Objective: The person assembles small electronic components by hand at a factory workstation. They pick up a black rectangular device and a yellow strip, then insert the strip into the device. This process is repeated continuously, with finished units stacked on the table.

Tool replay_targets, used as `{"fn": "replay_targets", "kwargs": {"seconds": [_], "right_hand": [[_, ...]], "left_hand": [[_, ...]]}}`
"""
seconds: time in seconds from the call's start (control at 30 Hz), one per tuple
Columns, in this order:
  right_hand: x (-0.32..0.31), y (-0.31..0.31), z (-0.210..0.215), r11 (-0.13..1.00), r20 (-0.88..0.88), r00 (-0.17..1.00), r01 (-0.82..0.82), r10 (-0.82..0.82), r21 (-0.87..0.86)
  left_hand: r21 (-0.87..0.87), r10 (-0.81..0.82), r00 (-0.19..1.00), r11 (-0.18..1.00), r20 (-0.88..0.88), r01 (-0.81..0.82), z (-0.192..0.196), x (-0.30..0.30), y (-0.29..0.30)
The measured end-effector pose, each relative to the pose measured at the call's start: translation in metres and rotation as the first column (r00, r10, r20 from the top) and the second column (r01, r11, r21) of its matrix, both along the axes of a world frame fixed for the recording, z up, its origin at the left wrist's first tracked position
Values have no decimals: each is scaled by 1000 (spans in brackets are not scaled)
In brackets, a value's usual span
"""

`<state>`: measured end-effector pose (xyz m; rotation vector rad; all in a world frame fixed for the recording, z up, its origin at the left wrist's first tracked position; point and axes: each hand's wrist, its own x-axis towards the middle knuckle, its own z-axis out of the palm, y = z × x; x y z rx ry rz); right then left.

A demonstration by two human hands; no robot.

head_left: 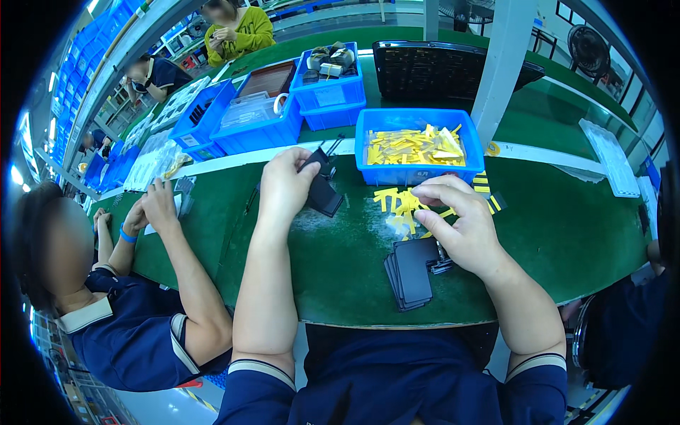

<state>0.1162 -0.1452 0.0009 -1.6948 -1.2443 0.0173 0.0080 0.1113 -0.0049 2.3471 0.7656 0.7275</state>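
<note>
My left hand (282, 183) is closed, thumb and fingertips on the near edge of some black flat pieces (324, 197) with thin prongs at their far end. My right hand (464, 221) hovers with thumb and forefinger apart, beside a loose heap of small yellow strips (402, 205). No object shows between those fingers. Just below it, near the table's front edge, lies a fanned stack of black flat plates (412, 275), with small metallic parts at its right side partly under my hand.
A blue bin (418, 174) full of yellow strips stands behind my right hand. More blue bins (261, 131) line the back left. A grey post (504, 67) rises behind the yellow-strip bin, near a black tray (428, 71). A co-worker (142, 312) sits close on my left.
</note>
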Motion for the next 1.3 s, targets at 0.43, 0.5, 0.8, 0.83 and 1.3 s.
{"fn": "replay_targets", "kwargs": {"seconds": [0.43,0.5,0.8,0.83,1.3], "right_hand": [[-5,-4,18,941,324,924,92,-202,324],[-2,-5,18,949,273,948,79,-166,305],[-13,-5,18,955,624,724,243,-294,168],[-13,-6,18,956,637,713,235,-292,175],[11,-11,17,975,-711,667,-160,223,156]], "left_hand": [[3,-593,753,786,285,618,28,-7,-111],[-8,-588,763,790,269,613,30,-7,-113],[-321,-494,816,754,299,574,12,0,-122],[-389,-471,830,734,297,556,15,-1,-123],[-259,-605,769,724,206,639,27,-7,-113]]}}
